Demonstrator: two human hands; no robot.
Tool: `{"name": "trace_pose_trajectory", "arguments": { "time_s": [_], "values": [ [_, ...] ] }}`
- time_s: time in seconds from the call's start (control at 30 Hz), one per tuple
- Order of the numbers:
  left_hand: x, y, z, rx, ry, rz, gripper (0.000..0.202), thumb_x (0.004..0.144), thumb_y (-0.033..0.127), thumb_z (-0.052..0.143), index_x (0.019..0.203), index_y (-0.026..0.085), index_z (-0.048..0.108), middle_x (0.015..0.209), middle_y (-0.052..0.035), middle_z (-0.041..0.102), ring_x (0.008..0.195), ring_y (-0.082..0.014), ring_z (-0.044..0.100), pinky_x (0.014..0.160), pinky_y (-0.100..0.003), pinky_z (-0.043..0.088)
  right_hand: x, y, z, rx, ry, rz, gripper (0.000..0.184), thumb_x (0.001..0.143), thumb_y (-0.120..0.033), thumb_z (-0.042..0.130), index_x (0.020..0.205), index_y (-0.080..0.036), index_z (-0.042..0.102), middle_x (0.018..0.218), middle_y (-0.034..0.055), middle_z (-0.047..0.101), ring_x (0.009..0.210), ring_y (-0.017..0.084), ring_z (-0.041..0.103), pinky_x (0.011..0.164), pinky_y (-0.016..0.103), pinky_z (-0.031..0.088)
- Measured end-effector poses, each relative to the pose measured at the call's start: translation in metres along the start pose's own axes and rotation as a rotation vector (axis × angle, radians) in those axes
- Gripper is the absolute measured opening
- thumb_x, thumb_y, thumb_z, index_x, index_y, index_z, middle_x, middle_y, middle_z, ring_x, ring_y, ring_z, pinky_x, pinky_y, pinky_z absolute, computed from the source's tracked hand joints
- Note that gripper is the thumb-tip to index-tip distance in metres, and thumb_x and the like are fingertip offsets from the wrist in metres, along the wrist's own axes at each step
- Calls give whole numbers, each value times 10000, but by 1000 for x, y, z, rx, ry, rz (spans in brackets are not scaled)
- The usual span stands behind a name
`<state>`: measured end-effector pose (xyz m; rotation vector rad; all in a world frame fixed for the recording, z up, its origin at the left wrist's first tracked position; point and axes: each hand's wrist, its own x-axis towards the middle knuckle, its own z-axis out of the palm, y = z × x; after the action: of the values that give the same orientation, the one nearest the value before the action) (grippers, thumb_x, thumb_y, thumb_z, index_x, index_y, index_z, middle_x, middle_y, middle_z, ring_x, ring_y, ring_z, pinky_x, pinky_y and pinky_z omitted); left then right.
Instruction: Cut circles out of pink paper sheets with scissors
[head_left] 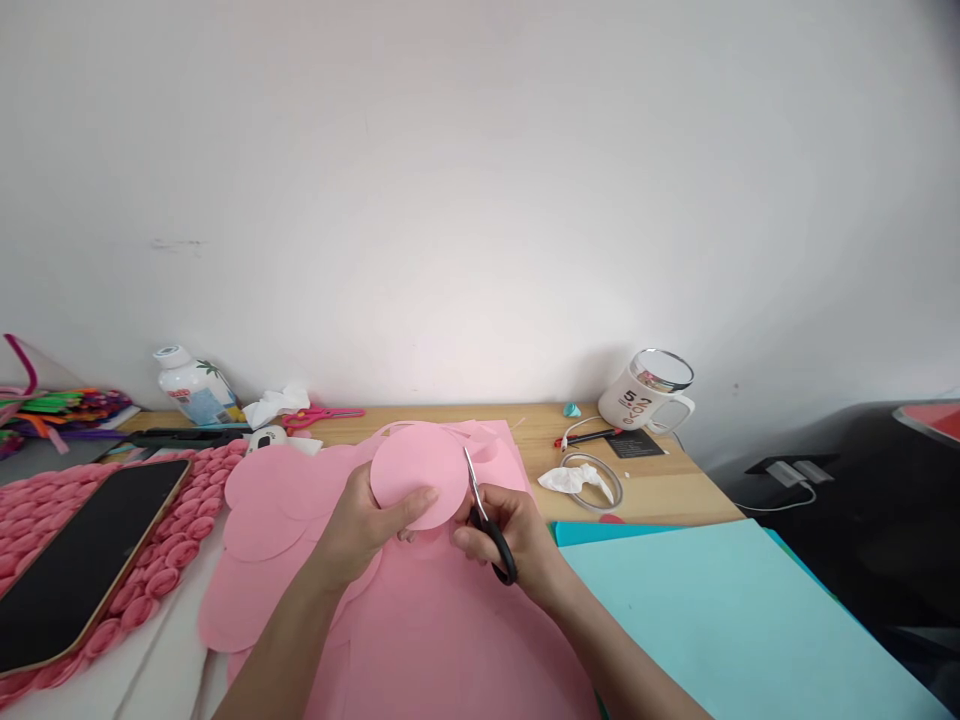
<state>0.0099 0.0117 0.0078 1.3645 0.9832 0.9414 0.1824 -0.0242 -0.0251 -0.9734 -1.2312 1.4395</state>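
My left hand grips a round pink paper circle, its thumb lying over the lower part of the circle. Closed around black-handled scissors, my right hand is just right of the circle, with the blades pointing up along its right edge. Whether the blades touch the paper I cannot tell. Beneath both hands spread pink paper sheets. Several pink rounded cut-outs overlap to the left. A curled pink paper strip sits behind the circle.
Light blue sheets lie at the right. A black phone rests on a pink braided mat at the left. Along the wall are a white bottle, pink scissors, a white mug, a cable and crumpled tissue.
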Motion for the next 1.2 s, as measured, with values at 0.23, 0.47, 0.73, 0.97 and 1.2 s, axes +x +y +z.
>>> {"name": "trace_pose_trajectory", "arguments": {
  "time_s": [0.23,0.47,0.73,0.97,1.2],
  "values": [
    [-2,5,5,50,37,24,199,747,317,626,639,154,591,477,17,547,472,-119,490,477,-230,422,0,-1,4,12,10,10,321,593,-359,788,661,-156,548,467,-56,477,417,75,388,416,206,302],
    [-4,11,10,92,-16,-25,141,717,287,645,650,167,611,416,35,540,439,-135,502,522,-270,449,1,1,2,16,-1,-13,334,593,-373,788,686,-159,549,509,-62,437,454,74,341,437,211,273],
    [-4,7,5,52,-55,-75,164,703,289,678,684,137,622,438,32,545,410,-108,490,428,-236,426,1,1,-3,-31,-42,-71,331,615,-357,779,688,-165,520,574,-60,384,524,82,300,467,212,250],
    [-4,10,7,19,-9,-94,144,631,239,718,667,145,616,465,36,560,396,-102,488,402,-229,429,2,1,-4,-71,-44,-63,363,598,-393,783,673,-173,504,564,-63,372,520,86,297,463,215,252],
    [-5,14,9,43,10,-112,139,602,228,718,657,149,616,443,37,551,390,-111,490,401,-239,433,2,3,-5,-43,-59,-35,378,575,-354,807,659,-178,482,570,-71,358,519,82,302,472,216,257]
  ]
}}
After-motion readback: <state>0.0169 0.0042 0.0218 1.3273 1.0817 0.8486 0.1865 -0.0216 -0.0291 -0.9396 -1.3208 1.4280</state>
